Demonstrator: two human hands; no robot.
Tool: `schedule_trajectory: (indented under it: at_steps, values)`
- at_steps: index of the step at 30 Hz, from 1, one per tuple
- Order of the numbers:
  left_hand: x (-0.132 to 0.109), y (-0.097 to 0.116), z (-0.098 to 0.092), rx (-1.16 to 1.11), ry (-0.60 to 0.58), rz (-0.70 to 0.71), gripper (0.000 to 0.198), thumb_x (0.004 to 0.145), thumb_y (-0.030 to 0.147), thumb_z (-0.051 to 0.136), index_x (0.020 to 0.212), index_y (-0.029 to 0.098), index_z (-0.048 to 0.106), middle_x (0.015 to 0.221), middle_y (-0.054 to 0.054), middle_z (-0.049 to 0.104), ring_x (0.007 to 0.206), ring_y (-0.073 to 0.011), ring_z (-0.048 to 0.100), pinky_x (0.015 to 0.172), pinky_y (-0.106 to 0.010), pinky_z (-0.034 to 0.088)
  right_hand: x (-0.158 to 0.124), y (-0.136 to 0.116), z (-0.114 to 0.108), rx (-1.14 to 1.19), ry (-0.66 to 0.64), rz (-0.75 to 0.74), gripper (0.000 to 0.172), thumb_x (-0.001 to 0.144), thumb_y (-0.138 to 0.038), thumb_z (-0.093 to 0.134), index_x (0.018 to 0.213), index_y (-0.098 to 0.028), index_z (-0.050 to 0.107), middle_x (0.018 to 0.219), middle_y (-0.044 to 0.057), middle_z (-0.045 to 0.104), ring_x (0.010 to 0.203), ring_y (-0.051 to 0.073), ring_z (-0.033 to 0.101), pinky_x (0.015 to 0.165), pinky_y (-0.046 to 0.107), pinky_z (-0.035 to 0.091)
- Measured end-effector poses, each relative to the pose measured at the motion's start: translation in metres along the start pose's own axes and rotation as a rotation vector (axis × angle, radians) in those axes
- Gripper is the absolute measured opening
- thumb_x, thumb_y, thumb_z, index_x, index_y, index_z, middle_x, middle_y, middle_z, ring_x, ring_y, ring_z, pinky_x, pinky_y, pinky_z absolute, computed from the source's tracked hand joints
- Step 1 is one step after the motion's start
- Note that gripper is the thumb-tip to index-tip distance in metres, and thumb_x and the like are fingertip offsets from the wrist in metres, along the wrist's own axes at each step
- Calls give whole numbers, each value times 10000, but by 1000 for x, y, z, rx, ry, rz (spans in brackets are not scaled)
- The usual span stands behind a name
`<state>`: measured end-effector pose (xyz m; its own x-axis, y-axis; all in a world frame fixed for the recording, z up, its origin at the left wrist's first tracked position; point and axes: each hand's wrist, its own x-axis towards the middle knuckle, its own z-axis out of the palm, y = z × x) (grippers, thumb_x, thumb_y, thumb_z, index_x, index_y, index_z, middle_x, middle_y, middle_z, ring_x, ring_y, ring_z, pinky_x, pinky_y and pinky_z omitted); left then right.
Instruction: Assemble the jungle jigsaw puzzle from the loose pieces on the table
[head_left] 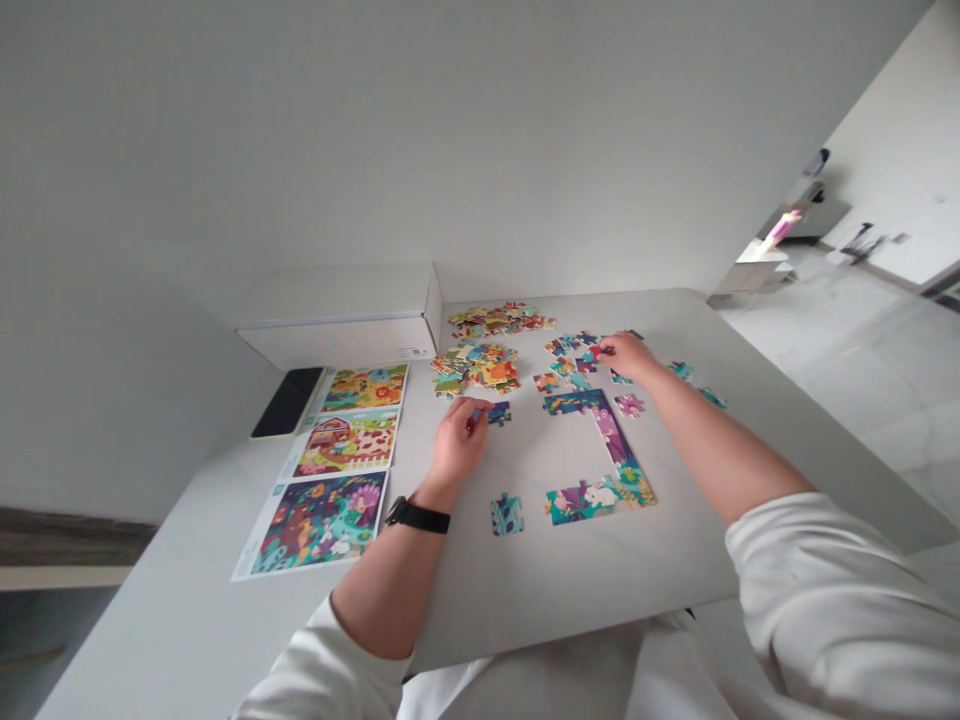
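Left hand [459, 442]: fingers pinched together on a small blue jigsaw piece [477, 414], we see.
Right hand [628, 357]: fingertips clamped on a red-and-blue jigsaw piece [595, 353], amid loose pieces.
Joined pieces [616, 462]: we find a purple-and-teal bent strip with a white rabbit, flat, mid-table.
Heaps: two multicoloured piles of pieces [474, 367] lie beyond.
Beside us: three printed picture sheets [330, 470] on the white tabletop [525, 590].

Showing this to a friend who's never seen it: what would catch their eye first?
Bright printed picture sheets lined up along the left of the table stand out first. Mid-table lies a partly joined border of jigsaw pieces, with heaps of loose pieces toward the far edge. The left hand pinches a small blue piece, the right hand a red-and-blue one.
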<state>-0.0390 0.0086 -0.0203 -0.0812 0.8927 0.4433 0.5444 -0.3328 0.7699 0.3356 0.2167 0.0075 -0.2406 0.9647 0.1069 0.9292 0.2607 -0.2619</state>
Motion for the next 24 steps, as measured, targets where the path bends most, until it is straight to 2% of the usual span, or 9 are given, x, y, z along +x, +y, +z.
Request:
schedule_trajectory:
  at_steps: [3,5,10,16,20,24]
  values:
    - [0,-1,1,-2,2,-2,173,979,214,616,1028,202,781,977,-40,699,658,-127,548,660,-272,497,-3,5,-4,209,8,66,190,906,-371,702,848,-199,759,745,20,719,720,190,615,716,297,425]
    - [-1,-1,1,-5,-1,-4,176,984,225,613,1032,204,781,985,-40,698,662,-128,553,662,-272,498,-5,8,-5,339,22,109,203,890,-397,713,883,-198,750,710,-1,705,680,176,598,682,285,413]
    - [-1,-2,1,-17,-5,-6,181,993,235,607,1040,206,780,1006,-42,699,656,-124,554,661,-271,502,-10,10,-7,501,40,204,242,812,-328,794,1003,-186,750,819,20,763,686,166,630,690,274,456]
    - [-1,-3,2,-3,0,1,180,994,239,610,1043,210,781,989,-40,699,671,-133,562,682,-280,511,-16,1,-6,689,65,237,302,746,-321,888,930,-207,677,760,3,729,665,156,644,674,261,515]
    - [-1,-3,3,-15,2,8,192,985,213,595,1039,211,779,998,-42,704,675,-134,567,690,-285,515,-20,-10,-9,818,43,247,306,769,-359,900,903,-218,663,771,5,723,684,155,658,677,263,554]
    - [0,-4,2,-8,-1,-2,185,988,231,598,1046,213,773,1005,-47,709,680,-138,568,692,-287,515,-29,-31,-18,882,11,191,280,816,-369,868,1012,-219,735,896,34,763,748,157,670,691,265,568]
